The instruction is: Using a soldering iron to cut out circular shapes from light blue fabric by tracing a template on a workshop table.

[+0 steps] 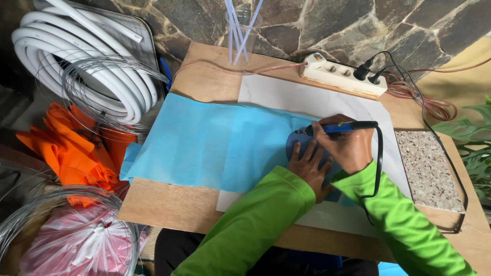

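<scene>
My right hand (pixel 343 144) grips a blue and black corded soldering-type tool (pixel 337 127), its tip pointing left at the edge of a dark blue rounded template (pixel 297 141). My left hand (pixel 310 168) lies flat, pressing that template onto a light blue fabric sheet (pixel 209 143). The fabric is spread across a white board (pixel 286 94) on the wooden table (pixel 169 204). Both arms wear bright green sleeves. The tool's black cable (pixel 379 163) loops down past my right wrist.
A white power strip (pixel 340 74) with black plugs sits at the table's back edge. A speckled stone tile (pixel 427 168) lies on the right. A clear cup with straws (pixel 243 30) stands behind. Left of the table are white hose coils (pixel 76 61), wire hoops, orange fabric (pixel 71 148).
</scene>
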